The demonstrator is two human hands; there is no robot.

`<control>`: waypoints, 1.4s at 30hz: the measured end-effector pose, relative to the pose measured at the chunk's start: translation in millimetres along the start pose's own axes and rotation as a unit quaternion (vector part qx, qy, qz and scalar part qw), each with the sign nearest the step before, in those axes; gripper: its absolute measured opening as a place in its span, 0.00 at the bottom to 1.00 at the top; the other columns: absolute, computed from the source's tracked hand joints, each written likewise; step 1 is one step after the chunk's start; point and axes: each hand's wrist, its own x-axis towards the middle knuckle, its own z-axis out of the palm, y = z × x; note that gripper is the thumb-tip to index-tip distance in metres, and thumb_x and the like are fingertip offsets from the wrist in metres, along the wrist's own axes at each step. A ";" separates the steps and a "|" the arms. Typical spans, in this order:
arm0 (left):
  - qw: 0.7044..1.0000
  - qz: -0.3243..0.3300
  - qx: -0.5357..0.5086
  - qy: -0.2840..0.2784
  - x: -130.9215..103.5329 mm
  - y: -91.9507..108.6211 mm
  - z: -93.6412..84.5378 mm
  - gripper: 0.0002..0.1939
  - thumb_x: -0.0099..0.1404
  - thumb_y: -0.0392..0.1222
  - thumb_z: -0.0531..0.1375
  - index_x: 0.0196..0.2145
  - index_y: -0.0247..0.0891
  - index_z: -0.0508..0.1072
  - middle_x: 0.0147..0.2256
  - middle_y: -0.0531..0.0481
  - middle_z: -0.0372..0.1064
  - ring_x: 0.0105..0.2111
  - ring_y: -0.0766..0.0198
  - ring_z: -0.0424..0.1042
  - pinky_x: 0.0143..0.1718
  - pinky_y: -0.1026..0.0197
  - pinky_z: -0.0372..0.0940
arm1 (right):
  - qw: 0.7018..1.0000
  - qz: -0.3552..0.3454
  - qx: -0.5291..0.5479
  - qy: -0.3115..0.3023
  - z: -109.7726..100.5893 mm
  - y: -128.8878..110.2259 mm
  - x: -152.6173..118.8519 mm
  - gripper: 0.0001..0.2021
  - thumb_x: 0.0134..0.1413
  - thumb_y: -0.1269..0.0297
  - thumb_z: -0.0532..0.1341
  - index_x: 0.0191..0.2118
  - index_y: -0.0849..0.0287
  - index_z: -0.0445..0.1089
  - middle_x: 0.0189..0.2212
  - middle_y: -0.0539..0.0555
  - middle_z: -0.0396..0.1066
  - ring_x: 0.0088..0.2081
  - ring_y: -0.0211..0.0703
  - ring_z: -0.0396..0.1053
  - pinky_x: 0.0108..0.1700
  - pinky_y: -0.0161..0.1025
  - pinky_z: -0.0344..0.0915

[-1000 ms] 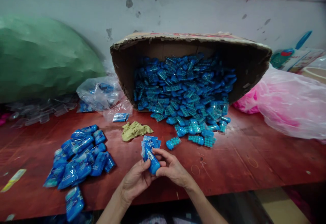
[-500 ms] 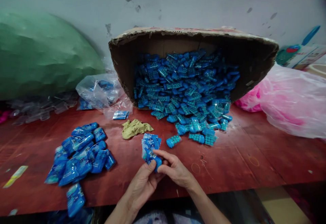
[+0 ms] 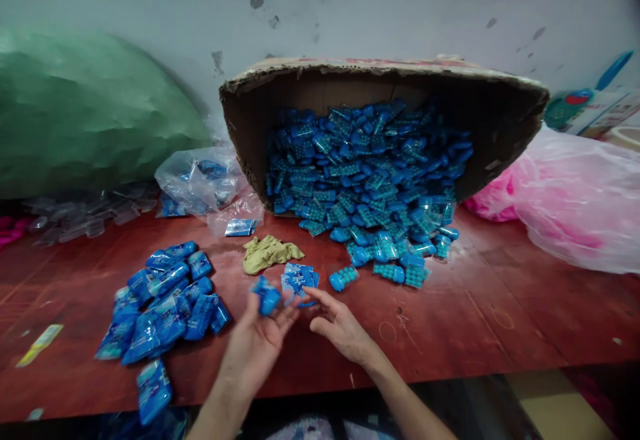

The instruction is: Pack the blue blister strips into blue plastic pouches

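Note:
My left hand (image 3: 257, 337) is palm up and smeared by motion, with a small blue packet (image 3: 266, 295) between its thumb and fingers. My right hand (image 3: 345, 333) has its fingers apart and its forefinger stretched to the near edge of a fanned stack of blue printed cards (image 3: 299, 277). Left of my hands lies a heap of finished-looking blue packets (image 3: 165, 300), with one more packet (image 3: 153, 390) at the table's front edge. Several clear-fronted blue cases with turquoise beads (image 3: 344, 278) lie just beyond my right hand.
A tipped cardboard box (image 3: 235, 120) spills many blue cases onto the red table (image 3: 450, 320). A crumpled yellow-green cloth (image 3: 270, 253) lies before it. Plastic bags flank the box: a clear one (image 3: 200, 180) left, a pink-filled one (image 3: 580, 207) right. A large green sack (image 3: 95, 113) stands far left.
My hands have parted. The left has moved left and up with the blue packet, while the right stays by the card stack with its fingers opened. The view has shifted slightly.

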 end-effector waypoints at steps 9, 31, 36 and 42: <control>0.977 0.122 0.140 0.103 -2.1 39.5 -15.9 0.12 0.60 0.40 0.51 0.37 0.33 0.70 0.28 0.45 0.73 0.34 0.59 0.72 0.40 0.53 0.65 | 0.869 -0.054 -0.487 0.072 8.9 -1.3 41.3 0.20 0.48 0.62 0.61 0.49 0.54 0.63 0.39 0.56 0.64 0.41 0.49 0.62 0.42 0.42 0.60; 0.507 0.393 0.762 0.089 125.9 17.3 -18.3 0.20 0.60 0.42 0.48 0.48 0.35 0.66 0.52 0.37 0.60 0.56 0.45 0.47 0.54 0.42 0.43 | 0.806 -0.118 -0.579 0.030 2.0 -2.6 78.2 0.14 0.53 0.63 0.57 0.47 0.53 0.65 0.50 0.54 0.62 0.49 0.48 0.57 0.48 0.43 0.55; 0.537 0.416 0.727 0.097 111.2 17.6 -12.2 0.21 0.59 0.42 0.50 0.49 0.33 0.65 0.53 0.37 0.58 0.58 0.46 0.45 0.55 0.44 0.43 | 0.783 -0.121 -0.608 0.046 5.1 19.8 39.5 0.08 0.53 0.65 0.58 0.40 0.54 0.69 0.41 0.56 0.68 0.44 0.49 0.60 0.41 0.43 0.55; 0.735 0.392 0.543 0.108 52.9 0.9 -22.5 0.20 0.54 0.46 0.57 0.45 0.39 0.66 0.44 0.42 0.66 0.46 0.53 0.63 0.48 0.54 0.55 | 0.776 -0.154 -0.608 0.072 6.2 24.7 43.1 0.07 0.56 0.67 0.55 0.33 0.55 0.71 0.36 0.54 0.70 0.41 0.46 0.60 0.41 0.43 0.52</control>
